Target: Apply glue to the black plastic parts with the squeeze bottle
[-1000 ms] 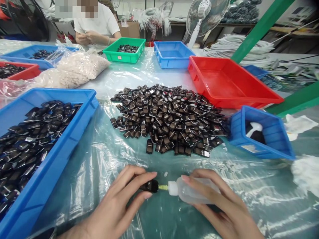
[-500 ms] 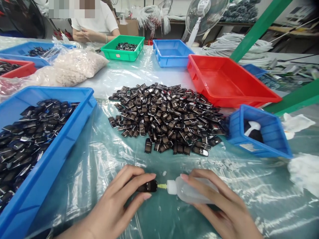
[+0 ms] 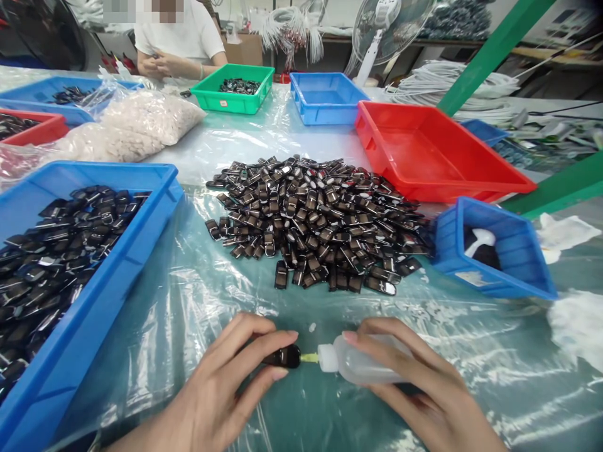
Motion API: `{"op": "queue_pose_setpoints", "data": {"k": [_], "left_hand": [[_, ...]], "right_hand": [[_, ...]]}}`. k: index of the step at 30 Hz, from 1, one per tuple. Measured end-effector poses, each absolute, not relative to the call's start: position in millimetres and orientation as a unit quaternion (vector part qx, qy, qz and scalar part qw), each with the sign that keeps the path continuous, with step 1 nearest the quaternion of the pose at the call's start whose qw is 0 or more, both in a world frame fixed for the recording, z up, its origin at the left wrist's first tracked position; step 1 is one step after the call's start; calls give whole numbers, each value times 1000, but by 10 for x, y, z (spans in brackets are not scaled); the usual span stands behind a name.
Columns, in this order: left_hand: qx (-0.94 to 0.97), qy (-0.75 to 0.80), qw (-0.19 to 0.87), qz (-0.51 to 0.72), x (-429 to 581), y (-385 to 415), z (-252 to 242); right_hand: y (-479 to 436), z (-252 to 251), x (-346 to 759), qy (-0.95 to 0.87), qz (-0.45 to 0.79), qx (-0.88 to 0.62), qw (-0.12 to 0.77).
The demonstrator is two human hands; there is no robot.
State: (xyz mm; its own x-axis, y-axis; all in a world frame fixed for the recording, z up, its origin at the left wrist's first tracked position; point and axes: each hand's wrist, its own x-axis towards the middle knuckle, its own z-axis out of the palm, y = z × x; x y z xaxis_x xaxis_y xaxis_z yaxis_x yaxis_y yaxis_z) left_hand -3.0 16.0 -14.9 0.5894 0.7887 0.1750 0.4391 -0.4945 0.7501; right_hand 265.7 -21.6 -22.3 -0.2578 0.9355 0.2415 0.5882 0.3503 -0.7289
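My left hand [image 3: 238, 370] pinches a small glossy black plastic piece [image 3: 288, 356] between thumb and fingers, low over the table. My right hand [image 3: 414, 370] is wrapped round a translucent squeeze bottle [image 3: 372, 361] lying on its side, its white cap pointing left. From the cap a thin yellow-green needle tip [image 3: 309, 358] reaches to the rounded end of the black piece; whether it enters the piece I cannot tell. Beyond both hands lies a heap of similar dark pieces [image 3: 306, 220]. Part of the held piece is hidden by my fingers.
A blue tray [image 3: 155, 188] of dark parts stands at the left. At the right are a small blue bin [image 3: 513, 251] and a red tray [image 3: 447, 157]. Farther back are a green tray [image 3: 233, 103], a bag of beige parts [image 3: 151, 122] and a person [image 3: 179, 44].
Both hands, the black piece and the bottle keep nearly the same pose. The whole view has shifted very slightly.
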Motion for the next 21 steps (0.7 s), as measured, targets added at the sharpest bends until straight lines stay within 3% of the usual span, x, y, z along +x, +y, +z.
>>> {"op": "queue_pose_setpoints", "data": {"k": [12,21], "left_hand": [[819,382,341,260,-32,172,-136],[781,425,352,291,-17,172,-183]], "right_hand": [[-202,-187,2673,-754,266,-505,324],[-100,-143,2705,-785,194,-508,295]]}}
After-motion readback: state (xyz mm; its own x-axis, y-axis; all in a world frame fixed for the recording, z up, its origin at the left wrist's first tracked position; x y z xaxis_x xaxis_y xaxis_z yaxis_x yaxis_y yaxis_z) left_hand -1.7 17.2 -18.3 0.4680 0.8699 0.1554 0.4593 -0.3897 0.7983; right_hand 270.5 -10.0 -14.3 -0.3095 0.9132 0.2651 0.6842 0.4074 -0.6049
